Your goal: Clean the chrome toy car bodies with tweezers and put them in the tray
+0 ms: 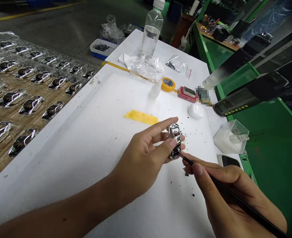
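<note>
The left hand (143,158) is pinching a toy car (178,139) near the yellow strip's (141,116) right end, probably to steady it, while the right hand (235,215) is gripping a stick (247,207) pen-like, likely for control. On the white table (178,48), a bottle (151,36) is standing beyond the strip, green panels (272,168) right of it

Two hands (146,157) (250,188), one rod (225,189), one tape roll (168,85) appear.
</note>
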The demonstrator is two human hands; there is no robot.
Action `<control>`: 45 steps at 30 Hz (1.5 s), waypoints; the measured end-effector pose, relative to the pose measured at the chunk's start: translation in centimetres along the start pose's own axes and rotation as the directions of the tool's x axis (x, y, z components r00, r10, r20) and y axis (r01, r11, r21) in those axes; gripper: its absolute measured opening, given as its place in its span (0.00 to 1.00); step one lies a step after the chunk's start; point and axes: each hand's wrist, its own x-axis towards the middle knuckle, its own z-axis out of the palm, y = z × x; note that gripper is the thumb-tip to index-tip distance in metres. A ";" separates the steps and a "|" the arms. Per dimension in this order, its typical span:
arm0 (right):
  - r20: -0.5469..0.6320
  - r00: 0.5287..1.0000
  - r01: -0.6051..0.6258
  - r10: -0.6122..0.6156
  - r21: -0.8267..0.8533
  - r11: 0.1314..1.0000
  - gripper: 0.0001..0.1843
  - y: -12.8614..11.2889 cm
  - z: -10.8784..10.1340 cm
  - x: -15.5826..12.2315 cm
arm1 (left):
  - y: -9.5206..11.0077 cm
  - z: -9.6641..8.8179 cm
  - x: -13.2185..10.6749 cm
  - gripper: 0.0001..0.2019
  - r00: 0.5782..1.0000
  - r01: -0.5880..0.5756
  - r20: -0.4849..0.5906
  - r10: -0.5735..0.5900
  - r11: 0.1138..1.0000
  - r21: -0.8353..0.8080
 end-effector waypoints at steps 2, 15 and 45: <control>-0.009 1.000 -0.006 0.006 -0.006 1.000 0.05 0.0 -0.1 -0.1 | 0.0 0.0 0.1 0.20 1.000 0.002 -0.005 -0.002 1.000 0.006; 0.004 0.998 -0.055 0.055 -0.085 0.995 0.08 0.0 -0.6 0.2 | -0.1 0.3 -0.6 0.20 0.998 -0.059 0.003 0.059 0.975 0.213; -0.127 0.972 0.184 -0.200 -0.129 0.974 0.05 -0.4 0.8 -0.9 | 0.1 0.4 0.3 0.18 0.996 0.068 -0.035 -0.077 0.974 -0.216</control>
